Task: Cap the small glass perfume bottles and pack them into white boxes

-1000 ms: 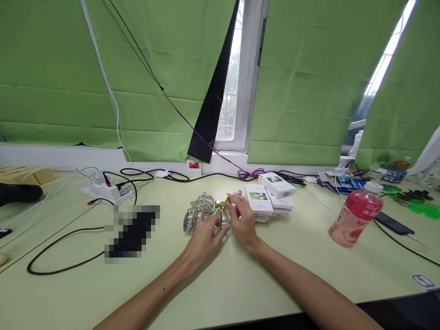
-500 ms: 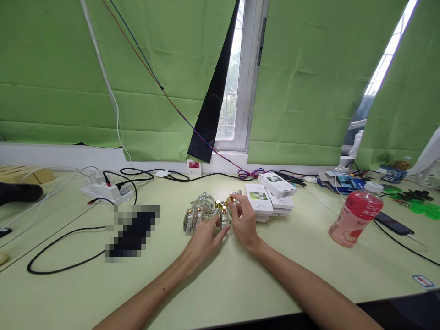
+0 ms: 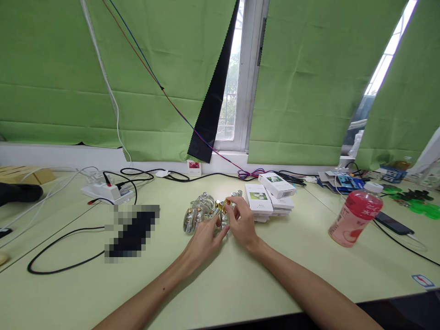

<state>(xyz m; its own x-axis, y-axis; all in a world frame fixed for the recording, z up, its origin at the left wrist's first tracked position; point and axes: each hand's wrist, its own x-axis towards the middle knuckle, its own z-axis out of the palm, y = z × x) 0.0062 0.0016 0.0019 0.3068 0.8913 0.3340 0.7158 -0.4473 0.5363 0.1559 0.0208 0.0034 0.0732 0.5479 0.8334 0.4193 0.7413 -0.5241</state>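
My right hand [image 3: 242,222] pinches a small gold cap [image 3: 227,201] between thumb and fingertips, close above a small glass bottle [image 3: 224,221]. My left hand [image 3: 205,236] is at that bottle's near left side, its fingers curled around the lower part. Several clear glass bottles with gold necks [image 3: 198,214] stand in a cluster just beyond and left of my left hand. Part of the cluster is hidden behind my fingers. White boxes with a flower picture [image 3: 258,194] lie stacked right of my right hand.
A pink drink bottle [image 3: 356,215] stands on the right, with a phone [image 3: 393,223] behind it. A dark blurred object [image 3: 134,233] lies on the left, near a white power strip [image 3: 109,190]. Black cables run along the table's back edge.
My right hand has moved slightly left and down with the gold cap, bringing it over the bottle at my left hand. My left hand has stayed in place.
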